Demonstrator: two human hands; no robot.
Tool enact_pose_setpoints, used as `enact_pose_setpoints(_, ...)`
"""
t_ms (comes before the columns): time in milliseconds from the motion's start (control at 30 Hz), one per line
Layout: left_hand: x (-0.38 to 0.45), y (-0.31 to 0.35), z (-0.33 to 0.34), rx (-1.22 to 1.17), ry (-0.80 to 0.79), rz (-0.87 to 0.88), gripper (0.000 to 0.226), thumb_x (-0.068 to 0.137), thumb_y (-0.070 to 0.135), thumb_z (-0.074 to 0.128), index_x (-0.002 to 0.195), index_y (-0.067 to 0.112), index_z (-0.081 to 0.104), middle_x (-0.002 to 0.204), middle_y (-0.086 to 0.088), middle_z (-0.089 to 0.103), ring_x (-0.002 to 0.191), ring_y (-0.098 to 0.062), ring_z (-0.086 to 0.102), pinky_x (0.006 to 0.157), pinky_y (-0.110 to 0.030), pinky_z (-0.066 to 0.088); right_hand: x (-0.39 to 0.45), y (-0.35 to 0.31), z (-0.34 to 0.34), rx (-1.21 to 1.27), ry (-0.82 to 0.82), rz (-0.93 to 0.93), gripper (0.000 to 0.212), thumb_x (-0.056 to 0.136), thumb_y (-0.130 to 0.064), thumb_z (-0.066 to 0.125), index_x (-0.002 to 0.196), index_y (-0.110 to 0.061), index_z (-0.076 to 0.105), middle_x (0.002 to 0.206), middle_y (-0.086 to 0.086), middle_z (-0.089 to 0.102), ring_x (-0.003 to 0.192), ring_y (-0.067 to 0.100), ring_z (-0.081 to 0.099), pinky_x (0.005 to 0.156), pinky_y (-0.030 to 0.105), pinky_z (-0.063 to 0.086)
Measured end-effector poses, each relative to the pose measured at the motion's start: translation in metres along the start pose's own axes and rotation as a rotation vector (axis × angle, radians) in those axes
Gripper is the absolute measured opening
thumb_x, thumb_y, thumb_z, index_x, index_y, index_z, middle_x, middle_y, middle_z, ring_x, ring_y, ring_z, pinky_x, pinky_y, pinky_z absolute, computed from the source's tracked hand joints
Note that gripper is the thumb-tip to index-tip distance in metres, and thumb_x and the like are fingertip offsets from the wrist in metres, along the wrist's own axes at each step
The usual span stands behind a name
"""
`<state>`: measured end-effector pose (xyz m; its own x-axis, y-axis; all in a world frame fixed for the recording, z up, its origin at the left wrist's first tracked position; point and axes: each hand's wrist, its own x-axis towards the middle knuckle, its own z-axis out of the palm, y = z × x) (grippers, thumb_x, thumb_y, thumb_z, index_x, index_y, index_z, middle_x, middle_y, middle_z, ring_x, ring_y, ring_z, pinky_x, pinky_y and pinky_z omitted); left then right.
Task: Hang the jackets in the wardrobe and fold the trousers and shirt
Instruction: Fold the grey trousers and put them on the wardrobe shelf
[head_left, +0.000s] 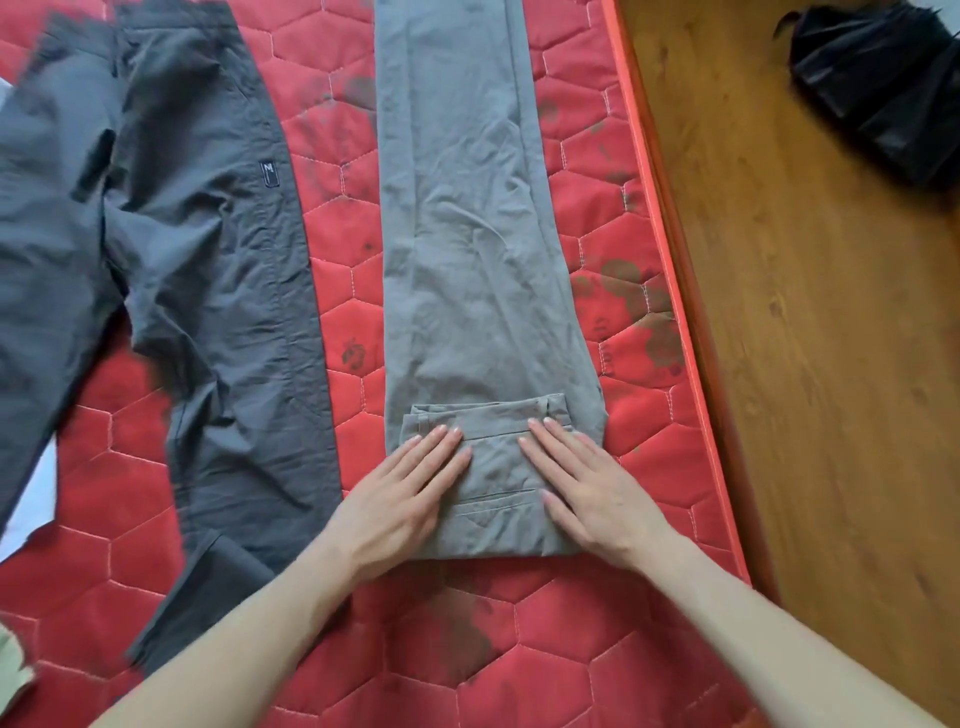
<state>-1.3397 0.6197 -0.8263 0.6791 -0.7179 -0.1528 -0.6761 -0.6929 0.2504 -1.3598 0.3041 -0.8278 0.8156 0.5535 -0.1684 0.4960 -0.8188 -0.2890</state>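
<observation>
Pressing flat, open fingers (441, 434) at six o'clock, both hands smooth soft, limp grey trousers (467, 234), gripping nothing; best lifted by the folded waistband.

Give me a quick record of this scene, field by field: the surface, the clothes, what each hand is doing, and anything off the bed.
surface: red quilted mattress, stained in places
being folded: light grey trousers, laid lengthwise, waist end folded over once
left hand: flat, palm down on the folded waist end
right hand: flat, palm down beside it
grip: none, both hands pressing with fingers extended
other garment: dark grey trousers, spread unfolded to the left
off the bed: black bag on the wooden floor
</observation>
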Motion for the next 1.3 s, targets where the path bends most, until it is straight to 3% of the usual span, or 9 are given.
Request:
enact_pose_setpoints(267, -0.017, -0.053, -0.027, 0.222, -0.02, 0.199, 0.069, 0.094, 0.006, 0.035, 0.162, 0.008, 0.028, 0.171, -0.007, 0.023, 0.156, -0.026, 0.028, 0.122, -0.049, 0.035, -0.005, 0.072, -0.04, -0.236, -0.136, -0.309, 0.083, 0.082, -0.009, 0.037, 0.163, -0.021, 0.03, 0.171, 0.0, 0.023, 0.158, 0.021, 0.023, 0.126, 0.045, 0.02)
enact_pose_setpoints(500, 0.006, -0.079, -0.025, 0.065, -0.152, 0.106, 0.098, 0.089, 0.056, 0.057, 0.167, 0.016, 0.014, 0.175, -0.002, 0.01, 0.161, -0.02, 0.009, 0.128, -0.052, 0.019, 0.024, 0.077, -0.034, -0.094, -0.164, -0.357, 0.076, 0.097, -0.048, 0.056, 0.164, -0.025, 0.028, 0.173, 0.002, 0.015, 0.161, 0.025, 0.01, 0.127, 0.047, 0.022)
enact_pose_setpoints(633, 0.011, -0.09, -0.029, 0.084, -0.19, 0.168, 0.104, 0.09, 0.072, 0.052, 0.167, 0.016, 0.01, 0.175, -0.002, 0.008, 0.161, -0.02, 0.008, 0.128, -0.052, 0.017, 0.023, 0.08, -0.028, -0.039, -0.128, -0.36, 0.068, 0.101, -0.041, 0.057, 0.162, -0.021, 0.033, 0.173, 0.005, 0.018, 0.16, 0.028, 0.012, 0.127, 0.047, 0.024)
enact_pose_setpoints(867, -0.002, -0.079, -0.039, -0.042, -0.192, 0.17, 0.085, 0.1, 0.061, 0.043, 0.167, 0.022, 0.008, 0.175, 0.003, 0.01, 0.161, -0.017, 0.011, 0.127, -0.05, 0.02, 0.013, 0.068, -0.038, 0.124, 0.019, -0.336, 0.044, 0.106, -0.017, 0.041, 0.148, -0.006, 0.05, 0.162, 0.011, 0.041, 0.155, 0.028, 0.031, 0.121, 0.045, 0.036)
enact_pose_setpoints(967, -0.014, -0.075, -0.042, -0.115, -0.174, 0.154, 0.072, 0.104, 0.051, 0.041, 0.167, 0.03, 0.013, 0.173, 0.011, 0.017, 0.159, -0.01, 0.016, 0.128, -0.044, 0.013, 0.001, 0.051, -0.05, 0.329, 0.08, -0.248, 0.04, 0.112, -0.026, 0.034, 0.144, -0.006, 0.05, 0.153, 0.009, 0.052, 0.15, 0.02, 0.04, 0.123, 0.033, 0.032)
enact_pose_setpoints(1033, -0.024, -0.07, -0.041, -0.257, -0.129, 0.12, 0.064, 0.105, 0.051, 0.038, 0.165, 0.033, 0.023, 0.17, 0.016, 0.025, 0.157, -0.005, 0.021, 0.128, -0.038, 0.012, -0.012, 0.04, -0.055, 0.515, 0.069, -0.111, 0.04, 0.108, -0.028, 0.049, 0.143, -0.01, 0.052, 0.151, 0.001, 0.055, 0.144, 0.014, 0.048, 0.119, 0.031, 0.038)
enact_pose_setpoints(1133, -0.042, -0.055, -0.028, -0.68, -0.012, -0.05, 0.052, 0.101, 0.054, 0.048, 0.15, 0.037, 0.051, 0.154, 0.021, 0.052, 0.145, -0.002, 0.044, 0.123, -0.028, 0.027, -0.028, 0.014, -0.047, 0.764, 0.11, 0.186, 0.046, 0.097, -0.018, 0.064, 0.142, -0.026, 0.054, 0.143, -0.015, 0.059, 0.132, 0.009, 0.059, 0.107, 0.031, 0.048)
enact_pose_setpoints(1233, -0.045, -0.037, -0.02, -0.904, 0.061, -0.481, 0.041, 0.099, 0.056, 0.045, 0.112, 0.028, 0.072, 0.107, 0.009, 0.077, 0.095, -0.002, 0.065, 0.093, -0.04, 0.056, -0.023, -0.023, -0.029, 0.951, 0.291, 0.516, 0.03, 0.104, -0.026, 0.051, 0.131, -0.037, 0.056, 0.13, -0.026, 0.064, 0.124, -0.002, 0.059, 0.105, 0.023, 0.045)
enact_pose_setpoints(1300, -0.032, -0.025, -0.029, -1.011, 0.121, -0.658, 0.066, 0.097, 0.069, 0.036, 0.082, 0.012, 0.065, 0.073, 0.008, 0.066, 0.07, -0.003, 0.05, 0.067, -0.039, 0.054, -0.007, -0.04, -0.026, 1.04, 0.395, 0.712, 0.025, 0.105, -0.03, 0.048, 0.128, -0.029, 0.059, 0.119, -0.02, 0.07, 0.117, -0.001, 0.062, 0.1, 0.025, 0.046)
